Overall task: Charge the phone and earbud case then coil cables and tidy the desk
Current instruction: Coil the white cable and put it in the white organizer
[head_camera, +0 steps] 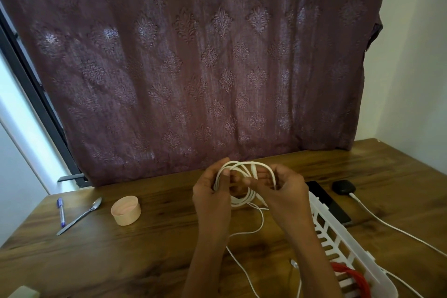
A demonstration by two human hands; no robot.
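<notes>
White cable (242,201): partly coiled, held above mid-desk (157,249). Left hand (212,191) gripped the loops; right hand (283,191) pinched a strand. Light, limp, springy; best gripped where the loops cross. Loose tail trailed near. Right: basket (321,225) crowding the right forearm, phone (324,197), earbud case (343,187), apparently plugged in. Left, well apart: spoon (79,216), pen (61,211).

Purple curtain (193,55), perhaps a window frame (31,75)
</notes>
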